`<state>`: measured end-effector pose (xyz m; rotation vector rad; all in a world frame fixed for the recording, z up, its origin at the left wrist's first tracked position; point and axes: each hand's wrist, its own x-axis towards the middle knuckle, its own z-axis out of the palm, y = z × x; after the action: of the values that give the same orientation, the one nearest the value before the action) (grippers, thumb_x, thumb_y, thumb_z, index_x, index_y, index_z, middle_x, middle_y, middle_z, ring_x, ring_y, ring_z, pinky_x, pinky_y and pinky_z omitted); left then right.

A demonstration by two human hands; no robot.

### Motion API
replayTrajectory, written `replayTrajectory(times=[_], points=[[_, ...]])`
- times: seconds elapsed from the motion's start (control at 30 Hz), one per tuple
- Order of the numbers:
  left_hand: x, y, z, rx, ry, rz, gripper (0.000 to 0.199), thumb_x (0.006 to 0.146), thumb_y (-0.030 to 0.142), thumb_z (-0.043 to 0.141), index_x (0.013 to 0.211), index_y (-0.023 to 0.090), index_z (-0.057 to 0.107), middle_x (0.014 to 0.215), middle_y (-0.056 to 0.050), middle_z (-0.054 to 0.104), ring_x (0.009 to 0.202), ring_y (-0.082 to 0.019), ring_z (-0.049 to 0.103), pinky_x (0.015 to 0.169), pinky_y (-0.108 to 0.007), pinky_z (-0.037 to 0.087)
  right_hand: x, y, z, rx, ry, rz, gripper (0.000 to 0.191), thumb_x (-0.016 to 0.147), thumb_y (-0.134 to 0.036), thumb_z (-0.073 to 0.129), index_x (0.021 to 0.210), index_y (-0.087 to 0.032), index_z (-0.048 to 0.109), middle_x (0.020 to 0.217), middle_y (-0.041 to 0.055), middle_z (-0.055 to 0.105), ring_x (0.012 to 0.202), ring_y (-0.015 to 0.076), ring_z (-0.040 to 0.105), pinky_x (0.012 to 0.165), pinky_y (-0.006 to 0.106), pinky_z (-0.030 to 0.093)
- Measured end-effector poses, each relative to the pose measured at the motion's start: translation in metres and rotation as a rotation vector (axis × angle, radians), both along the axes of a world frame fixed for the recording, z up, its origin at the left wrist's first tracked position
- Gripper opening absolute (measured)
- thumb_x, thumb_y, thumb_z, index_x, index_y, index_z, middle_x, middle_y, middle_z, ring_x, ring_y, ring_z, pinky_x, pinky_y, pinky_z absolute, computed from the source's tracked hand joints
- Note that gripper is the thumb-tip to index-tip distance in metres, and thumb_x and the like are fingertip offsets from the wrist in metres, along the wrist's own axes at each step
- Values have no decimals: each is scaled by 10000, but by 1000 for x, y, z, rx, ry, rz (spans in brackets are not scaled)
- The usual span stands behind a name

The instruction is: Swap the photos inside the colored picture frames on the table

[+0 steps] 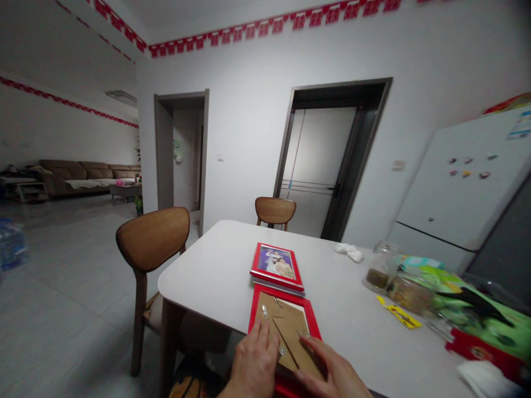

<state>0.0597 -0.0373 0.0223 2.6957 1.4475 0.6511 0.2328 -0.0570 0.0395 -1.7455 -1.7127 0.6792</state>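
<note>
A red picture frame [251,316] lies face down at the near edge of the table. Its brown backing board [286,326] sits askew, and a white strip shows at the upper right corner. Small metal clips and a dark slanting line are on the board. My left hand [258,356] rests on the board's left part with fingers stretched out. On its right part is my right hand [334,367], thumb and forefinger apart, the other fingers mostly hidden. Just beyond lies a second red frame [277,265], face up, with a photo of people on purple.
Glass jars [379,268], a yellow packet [399,315], green bags [489,320] and crumpled white tissue [349,252] lie on the table's right side. Wooden chairs [155,237] stand at the left and far sides. A white fridge [460,188] is at the right.
</note>
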Motion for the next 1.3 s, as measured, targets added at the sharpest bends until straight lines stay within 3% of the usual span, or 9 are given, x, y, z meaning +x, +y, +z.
replayTrajectory(times=[0.23, 0.47, 0.63, 0.73, 0.83, 1.0, 1.3], points=[[0, 1, 2, -184, -20, -127, 373, 812, 249, 419, 1176, 182, 457, 1270, -120, 410, 1182, -255, 336, 975, -456, 250, 3, 4, -15, 80, -195, -16, 546, 546, -314, 596, 1047, -100, 574, 1123, 137, 549, 1049, 252, 468, 929, 336, 324], [-21, 7, 11, -255, -76, -213, 548, 726, 396, 518, 1210, 166, 406, 1294, -112, 381, 1194, -241, 320, 993, -433, 213, -2, 8, -27, 146, -306, 31, 480, 612, -328, 550, 1046, -125, 576, 1106, 116, 559, 1020, 241, 469, 905, 331, 332], [-29, 7, 7, -310, -76, -247, 670, 666, 495, 574, 1214, 157, 391, 1305, -123, 362, 1199, -249, 307, 1003, -453, 157, -9, 8, -32, 217, -444, 16, 384, 671, -311, 498, 1016, -171, 592, 1080, 88, 576, 996, 243, 468, 843, 361, 361], [-36, 6, 0, -317, -79, -285, 666, 635, 477, 628, 1192, 187, 405, 1312, -98, 358, 1205, -236, 296, 1005, -453, 142, -11, 7, -32, 222, -465, 20, 377, 682, -323, 500, 1025, -191, 585, 1084, 73, 574, 1003, 248, 461, 827, 377, 367], [-40, 4, -6, -299, -101, -279, 539, 623, 387, 672, 1092, 206, 479, 1289, -67, 400, 1190, -210, 324, 1008, -405, 164, -6, 10, -36, 240, -439, 25, 372, 713, -358, 479, 1025, -183, 582, 1088, 78, 567, 1008, 236, 457, 846, 365, 365], [-40, 2, -10, -286, -115, -251, 407, 616, 354, 679, 959, 196, 528, 1260, -57, 438, 1166, -205, 357, 999, -385, 186, 2, 18, -41, 279, -464, -77, 376, 779, -321, 374, 1017, -109, 574, 1102, 136, 531, 1011, 228, 446, 897, 336, 334], [-38, 1, -10, -287, -145, -224, 503, 639, 373, 650, 1073, 178, 487, 1229, -85, 469, 1151, -205, 375, 992, -380, 198, -1, 30, -25, 233, -537, -34, 311, 778, -224, 339, 873, -145, 625, 1018, 125, 538, 946, 224, 452, 861, 319, 339]])
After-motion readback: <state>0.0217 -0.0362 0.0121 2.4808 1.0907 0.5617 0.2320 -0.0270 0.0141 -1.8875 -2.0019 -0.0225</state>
